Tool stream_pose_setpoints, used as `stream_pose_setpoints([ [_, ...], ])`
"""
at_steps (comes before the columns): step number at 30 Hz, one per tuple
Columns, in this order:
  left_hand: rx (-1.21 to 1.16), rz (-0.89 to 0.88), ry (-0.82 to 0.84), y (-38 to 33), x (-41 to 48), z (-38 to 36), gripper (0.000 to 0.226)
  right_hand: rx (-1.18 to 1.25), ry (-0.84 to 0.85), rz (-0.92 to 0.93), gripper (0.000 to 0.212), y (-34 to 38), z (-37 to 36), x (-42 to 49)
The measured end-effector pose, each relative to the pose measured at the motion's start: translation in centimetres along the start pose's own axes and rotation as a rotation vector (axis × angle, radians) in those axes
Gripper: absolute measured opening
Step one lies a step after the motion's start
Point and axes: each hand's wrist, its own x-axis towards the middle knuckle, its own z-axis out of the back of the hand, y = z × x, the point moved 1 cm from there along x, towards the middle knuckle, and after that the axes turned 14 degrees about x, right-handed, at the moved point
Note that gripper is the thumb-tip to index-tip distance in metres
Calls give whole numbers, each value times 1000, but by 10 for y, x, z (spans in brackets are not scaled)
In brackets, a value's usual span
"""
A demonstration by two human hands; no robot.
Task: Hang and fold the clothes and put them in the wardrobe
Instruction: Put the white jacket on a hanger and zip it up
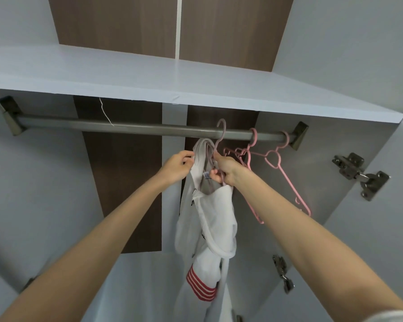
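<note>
Two hands raised at the wardrobe rail (126,127). I note the left hand (176,167) pinching the white jacket (209,219) at its collar. The right hand (226,170) is curled round the neck of its hanger (221,131), hook at the rail; whether it is over it, I cannot tell. The jacket hangs below. Pink hangers (275,159) on the rail, just right.

Both arms reach up into the wardrobe. The left hand (176,167) pinches the collar edge of a white hooded jacket (207,217); the right hand (226,169), just beside it, grips the neck of a pale hanger (220,135) inside that collar. The hook rises above the right hand and crosses the metal rail (137,127); whether it rests on it is unclear. The jacket hangs below both hands, with red stripes low down. Right of the right hand, two pink hangers (277,163) hang on the rail. A white shelf (149,75) lies above the hands
</note>
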Motion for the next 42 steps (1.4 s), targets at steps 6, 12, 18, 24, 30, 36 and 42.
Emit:
stream_pose_setpoints([
  [6,-21,-11,-7,1,5,2,37,74,-10,-68,30,-5,-1,12],
  [12,-14,-18,-19,1,9,0,37,-32,69,-107,34,-1,6,17],
  [18,-9,-33,-14,0,10,-6,36,-551,11,205,29,6,30,14],
  [24,-22,-43,-1,-9,11,-20,36,-848,-313,793,28,5,70,4],
  [30,5,-54,89,-19,9,-57,41,-827,-357,613,40,-15,95,23],
  [36,-7,-93,150,-20,10,-91,52,-746,-314,596,28,-29,102,36],
  [42,-45,-80,152,-22,14,-96,52,-725,-365,682,27,-25,109,34],
])
